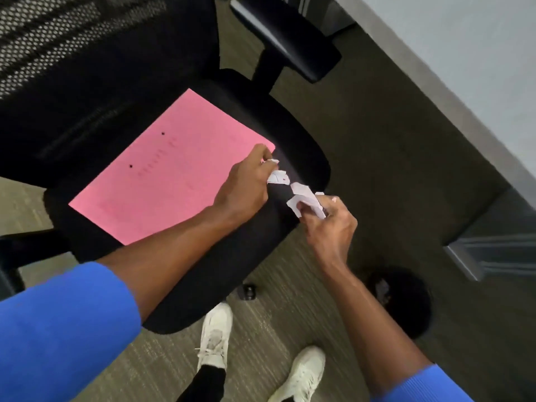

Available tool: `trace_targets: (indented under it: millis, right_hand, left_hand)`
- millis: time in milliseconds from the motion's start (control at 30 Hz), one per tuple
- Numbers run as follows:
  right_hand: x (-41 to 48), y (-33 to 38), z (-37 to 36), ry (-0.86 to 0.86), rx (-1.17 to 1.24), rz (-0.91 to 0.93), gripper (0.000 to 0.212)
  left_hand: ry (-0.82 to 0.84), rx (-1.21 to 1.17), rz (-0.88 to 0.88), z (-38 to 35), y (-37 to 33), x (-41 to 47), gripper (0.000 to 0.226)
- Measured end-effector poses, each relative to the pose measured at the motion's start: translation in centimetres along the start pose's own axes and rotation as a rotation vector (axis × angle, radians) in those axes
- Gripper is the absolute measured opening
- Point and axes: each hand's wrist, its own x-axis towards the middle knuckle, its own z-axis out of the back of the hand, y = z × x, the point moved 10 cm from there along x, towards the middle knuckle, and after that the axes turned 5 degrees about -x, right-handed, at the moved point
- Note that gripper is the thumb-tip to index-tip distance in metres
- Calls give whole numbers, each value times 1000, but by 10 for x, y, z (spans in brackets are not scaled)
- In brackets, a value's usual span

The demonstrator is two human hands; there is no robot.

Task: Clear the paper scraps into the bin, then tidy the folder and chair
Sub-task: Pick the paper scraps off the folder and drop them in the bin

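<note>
Our left hand [246, 184] and right hand [330, 219] each pinch white paper scraps [304, 198] right of the flat pink card folder [162, 175] on the black office chair [298, 158].

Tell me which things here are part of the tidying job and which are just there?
Part of the job:
paper scraps, in both hands
left hand
right hand
pink folder, flat on the seat
black chair
dark bin on the floor

Just there:
desk
white shoes
carpet

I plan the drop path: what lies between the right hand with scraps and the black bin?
In the head view, only bare carpet separates the right hand from the bin.
</note>
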Motion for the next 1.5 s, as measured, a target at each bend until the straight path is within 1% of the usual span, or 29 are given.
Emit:
trace_targets:
  millis: [33, 167, 233, 300, 333, 400, 433, 467, 500, 533, 600, 633, 700, 833, 933, 1000, 1033, 1100, 1167, 1233, 1267, 1333, 1367, 1500]
  right_hand:
    - [-4, -22, 14, -13, -4, -52, 10]
    - [-25, -109, 65, -14, -76, -212, 6]
    - [-38, -157, 88, -9, -98, -340, 13]
    - [-51, -198, 104, 21, -101, -423, 23]
    - [-56, -215, 112, 28, -85, -430, 21]
    - [-60, -242, 130, 6, -28, -405, 6]
    - [-61, -258, 138, 9, -17, -407, 5]
    - [-63, -275, 144, 29, -40, -433, 7]
    - [-64, -293, 149, 56, -77, -475, 16]
    - [-65, -309, 155, 54, -91, -505, 22]
    - [-64, -338, 172, -28, -47, -520, 21]
    - [-63, -350, 178, -49, -39, -506, 20]
    - [-62, -373, 183, -25, -57, -473, 21]
    - [-62, -429, 191, -4, -56, -562, 26]
    - [-58, -458, 194, 60, -186, -550, 27]
    - [-56, -475, 194, 107, -211, -555, 28]
    - [-56, -482, 195, 104, -169, -552, 27]
    - [-56, -490, 193, 117, -79, -545, 27]
    - [-57, -496, 184, 197, 16, -562, 25]
    - [-61, -499, 173, 282, 153, -611, 32]
    - [-61, -500, 171, 286, 181, -618, 37]
    - [-61, -499, 171, 257, 181, -609, 46]
    - [-62, -500, 171, 256, 178, -611, 48]
    - [-66, -503, 166, 290, 158, -619, 51]
  left_hand:
    - [32, -8, -1, -19, -12, -5, 39]
    - [99, -32, -64, -88, -64, -27, 31]
    - [144, -35, -116, -124, -89, -38, 27]
    - [201, -21, -114, -159, -110, -47, 27]
    - [226, -13, -99, -176, -118, -51, 27]
    - [280, -1, -67, -211, -136, -58, 22]
    - [307, 11, -46, -229, -144, -62, 17]
    - [335, 25, -22, -246, -151, -66, 15]
    - [362, 29, -8, -265, -157, -71, 17]
    - [393, 17, 2, -284, -164, -75, 23]
    - [456, -40, 45, -320, -178, -84, 32]
    - [468, -57, 69, -336, -184, -85, 32]
    - [453, -112, 123, -362, -198, -87, 29]
    - [481, -219, 214, -420, -218, -108, 33]
    - [510, -294, 225, -465, -228, -127, 31]
    - [532, -259, 198, -489, -232, -135, 33]
    - [522, -233, 181, -498, -233, -136, 35]
    - [526, -258, 209, -513, -231, -137, 39]
    - [537, -242, 250, -522, -226, -135, 47]
    - [561, -247, 297, -529, -222, -134, 54]
    - [571, -252, 305, -530, -222, -133, 52]
    - [592, -240, 287, -532, -221, -132, 38]
    - [602, -230, 275, -533, -220, -131, 37]
    - [636, -234, 280, -530, -213, -130, 44]
